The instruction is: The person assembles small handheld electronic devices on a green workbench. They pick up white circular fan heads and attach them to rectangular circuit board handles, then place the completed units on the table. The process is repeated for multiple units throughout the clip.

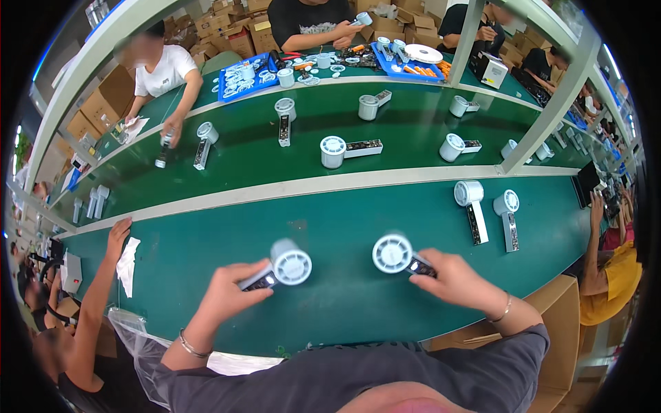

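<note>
My left hand point(233, 289) is closed round the handle of a pale blue handheld fan point(292, 267), whose round slotted head points to the right and toward me. A second handheld fan point(392, 253) is in my right hand point(454, 277), gripped by its handle with the head to the left. Dark circuit parts show in the open side of both handles. The two fans are held apart above the green workbench point(330, 313). Farther right on the bench lie another fan point(471, 206) and one beside it point(508, 213), both with exposed circuitry.
Beyond a pale rail point(303, 187), a green conveyor belt point(255, 165) carries several similar fans. Blue trays point(237, 93) of parts stand across it. Co-workers sit around; one reaches toward the rail at left near a white cloth point(128, 267). A cardboard box point(559, 323) stands right.
</note>
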Tool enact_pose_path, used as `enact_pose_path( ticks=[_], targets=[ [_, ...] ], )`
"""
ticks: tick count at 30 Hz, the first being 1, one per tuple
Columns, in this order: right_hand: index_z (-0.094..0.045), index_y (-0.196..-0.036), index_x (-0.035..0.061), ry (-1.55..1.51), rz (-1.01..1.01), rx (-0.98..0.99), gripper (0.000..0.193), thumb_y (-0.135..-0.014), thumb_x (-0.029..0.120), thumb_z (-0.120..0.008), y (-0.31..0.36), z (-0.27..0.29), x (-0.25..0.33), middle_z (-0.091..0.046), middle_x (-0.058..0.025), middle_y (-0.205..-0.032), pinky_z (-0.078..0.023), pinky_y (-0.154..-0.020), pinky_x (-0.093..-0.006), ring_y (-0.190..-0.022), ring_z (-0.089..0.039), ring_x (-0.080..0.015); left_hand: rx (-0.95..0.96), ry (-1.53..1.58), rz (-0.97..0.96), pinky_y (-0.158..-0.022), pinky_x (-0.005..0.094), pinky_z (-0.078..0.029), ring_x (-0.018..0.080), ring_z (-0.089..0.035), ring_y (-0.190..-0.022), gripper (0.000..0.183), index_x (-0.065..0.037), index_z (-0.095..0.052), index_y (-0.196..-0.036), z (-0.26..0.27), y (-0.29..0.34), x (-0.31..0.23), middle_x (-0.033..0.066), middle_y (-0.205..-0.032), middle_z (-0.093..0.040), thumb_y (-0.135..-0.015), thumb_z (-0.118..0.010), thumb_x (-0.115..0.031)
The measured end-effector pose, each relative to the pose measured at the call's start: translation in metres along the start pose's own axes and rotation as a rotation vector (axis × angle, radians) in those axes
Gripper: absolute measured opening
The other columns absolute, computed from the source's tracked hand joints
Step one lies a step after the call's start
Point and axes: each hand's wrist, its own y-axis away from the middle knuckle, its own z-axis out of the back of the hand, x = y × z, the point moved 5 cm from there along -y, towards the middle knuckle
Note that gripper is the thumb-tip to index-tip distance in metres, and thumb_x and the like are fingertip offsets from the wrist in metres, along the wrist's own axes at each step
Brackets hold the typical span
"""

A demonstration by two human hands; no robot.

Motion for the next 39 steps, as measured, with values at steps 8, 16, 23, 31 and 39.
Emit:
enact_pose_path(
  ticks=[8,16,23,31,39],
  targets=[
    [-0.055,-0.103,-0.0021,-0.141,0.410,-0.513,0.032,-0.079,0.014,-0.068,0.018,0.071,0.064,-0.060,-0.0129,-0.083,-0.047,-0.057,-0.0307,-0.065,-0.058,-0.0179,-0.353,0.128,-0.110,-0.073,0.0251,-0.047,0.0125,-0.059,-0.082,0.047,0.001,-0.063,-0.109,0.019,-0.002,-0.041,0.0096,-0.091,-0.065,-0.065,-0.077,-0.008],
    [-0.044,-0.114,0.0061,-0.601,0.438,-1.179,0.064,-0.083,0.063,-0.046,0.002,0.072,0.103,-0.049,-0.0066,-0.078,-0.041,-0.053,-0.0303,-0.057,-0.047,-0.0160,-1.235,0.534,-0.711,-0.049,0.0215,-0.043,0.0147,-0.051,-0.069,0.045,0.006,-0.048,-0.098,0.025,-0.009,-0.144,0.0140,-0.087,-0.053,-0.080,-0.064,-0.032],
    [-0.034,-0.122,0.0026,-0.630,0.497,-1.186,0.075,-0.082,0.065,-0.046,0.009,0.087,0.090,-0.054,-0.0132,-0.079,-0.047,-0.050,-0.0304,-0.054,-0.053,-0.0209,-1.296,0.552,-0.665,-0.057,0.0271,-0.046,0.0163,-0.053,-0.073,0.036,0.004,-0.047,-0.105,0.018,-0.016,-0.140,0.0137,-0.089,-0.055,-0.079,-0.064,-0.012],
    [-0.042,-0.112,-0.0085,-0.695,0.702,-1.048,0.043,-0.092,0.029,-0.045,-0.009,0.097,0.089,-0.052,-0.0113,-0.077,-0.040,-0.051,-0.0237,-0.055,-0.048,-0.0144,-1.011,0.398,-0.638,-0.065,0.0252,-0.047,0.0164,-0.058,-0.076,0.032,0.009,-0.061,-0.096,0.003,-0.038,-0.136,0.0099,-0.084,-0.062,-0.068,-0.075,0.001],
    [-0.053,-0.100,-0.0017,-0.170,0.323,-0.572,0.029,-0.083,0.020,-0.064,-0.034,0.062,0.011,-0.059,-0.0124,-0.075,-0.046,-0.056,-0.0303,-0.061,-0.058,-0.0208,-0.356,0.077,-0.281,-0.078,0.0283,-0.049,0.0191,-0.063,-0.087,0.052,0.002,-0.058,-0.116,-0.032,-0.071,-0.044,0.0176,-0.097,-0.064,-0.068,-0.075,-0.008]
  ],
)
